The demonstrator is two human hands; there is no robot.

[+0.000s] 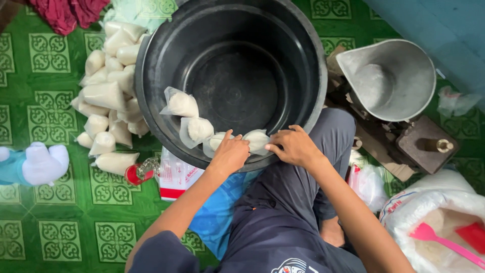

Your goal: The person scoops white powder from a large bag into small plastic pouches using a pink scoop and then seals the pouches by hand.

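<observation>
Both hands sat at near rim of black tub (151,76): left hand (230,154) fingers curled on a small white-filled bag (217,141), right hand (293,146) pinched neighbouring bag (256,140); two more bags (189,117) leaned inside

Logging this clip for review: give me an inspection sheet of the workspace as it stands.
Surface: green patterned floor mat.
Job's things: black tub, four small white-filled bags along its near inner wall; the bag nearest the hands is touched by both.
Clutter: pile of filled bags left of tub; metal scale pan; open sack with pink scoop; red cloth.
Grippers: left hand and right hand on the tub's near rim, fingers on the bag.
Cables: nothing seen.
Surroundings: blue wall.
</observation>
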